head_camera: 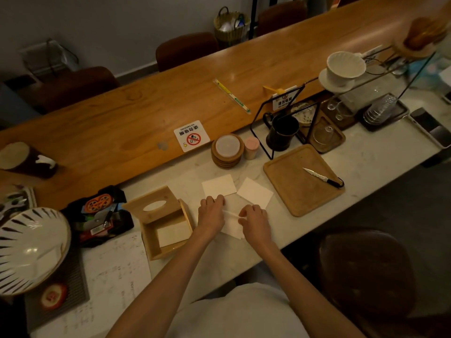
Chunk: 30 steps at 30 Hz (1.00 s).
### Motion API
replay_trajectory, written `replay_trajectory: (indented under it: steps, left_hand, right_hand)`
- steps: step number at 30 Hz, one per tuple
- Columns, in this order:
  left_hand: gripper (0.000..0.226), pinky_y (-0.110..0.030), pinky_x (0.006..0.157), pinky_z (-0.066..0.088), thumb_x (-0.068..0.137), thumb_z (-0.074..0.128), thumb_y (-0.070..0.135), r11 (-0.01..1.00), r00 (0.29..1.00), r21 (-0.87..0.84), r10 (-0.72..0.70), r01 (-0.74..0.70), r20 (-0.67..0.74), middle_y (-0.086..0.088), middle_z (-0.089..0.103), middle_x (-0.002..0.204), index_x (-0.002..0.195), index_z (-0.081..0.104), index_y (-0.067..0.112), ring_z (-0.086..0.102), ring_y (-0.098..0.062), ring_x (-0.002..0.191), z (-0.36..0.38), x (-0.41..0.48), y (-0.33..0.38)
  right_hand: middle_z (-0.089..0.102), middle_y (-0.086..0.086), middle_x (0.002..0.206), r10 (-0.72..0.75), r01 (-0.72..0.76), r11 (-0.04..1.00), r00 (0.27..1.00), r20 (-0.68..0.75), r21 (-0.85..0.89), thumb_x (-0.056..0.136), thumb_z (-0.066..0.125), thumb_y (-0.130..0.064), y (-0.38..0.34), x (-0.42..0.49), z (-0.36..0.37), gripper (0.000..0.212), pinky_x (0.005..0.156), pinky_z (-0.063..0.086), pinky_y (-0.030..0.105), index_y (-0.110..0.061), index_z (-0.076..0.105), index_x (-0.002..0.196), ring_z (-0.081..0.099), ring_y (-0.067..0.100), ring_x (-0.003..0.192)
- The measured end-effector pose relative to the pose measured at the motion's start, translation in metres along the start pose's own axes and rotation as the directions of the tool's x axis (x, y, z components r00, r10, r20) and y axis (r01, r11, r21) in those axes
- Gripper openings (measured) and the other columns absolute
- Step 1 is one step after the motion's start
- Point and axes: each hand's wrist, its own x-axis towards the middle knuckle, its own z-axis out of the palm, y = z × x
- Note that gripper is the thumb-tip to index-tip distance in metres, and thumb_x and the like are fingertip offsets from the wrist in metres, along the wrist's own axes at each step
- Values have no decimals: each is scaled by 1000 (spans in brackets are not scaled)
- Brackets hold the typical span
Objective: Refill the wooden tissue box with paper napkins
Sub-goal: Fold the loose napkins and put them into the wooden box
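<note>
Head view, centre of frame: we are folding a napkin point(231, 226) on the pale counter point(366, 167). Our left hand point(211, 213) presses it flat with curled fingers, while our right hand point(255, 220) pinches its raised edge. Two more napkins point(219, 185) lie just above the hands. The wooden tissue box point(163, 222) sits open just left of them, some napkins already inside. Next, we judge, the fold gets creased and the napkin goes left into the box.

Open bench point(219, 259) at 6 o'clock of the wooden tissue box point(162, 222); blocked at 9 by snack packets point(97, 213), at 3 by a wooden tray point(302, 181).
</note>
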Motion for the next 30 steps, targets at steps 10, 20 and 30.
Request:
replay_trajectory:
  steps: [10,20,30]
  left_hand:
    - [17,-25,80,44,88,64,12,866,979,-474,202,-160,39,0,64,104,105,63,15,58,-16,95,-26,18,35]
    - [21,-41,89,48,89,53,9,974,972,-138,196,-179,126,-7,62,114,108,61,15,56,-27,105,-31,87,76]
    - [44,-33,90,36,85,66,16,891,922,238,368,-386,121,0,52,128,126,54,23,47,-24,114,-21,95,61]
  right_hand:
    - [65,-7,95,145,-138,844,989,27,519,90,65,-12,42,-5,-42,15,71,48,15,-15,63,104,62,10,90]
    - [66,1,101,33,-16,985,995,-93,172,93,58,-16,49,62,-59,16,69,48,32,-16,65,107,59,16,88]
    - [64,8,99,-41,29,996,987,-154,-83,79,76,-10,49,64,-39,34,68,49,33,-11,64,111,58,25,89]
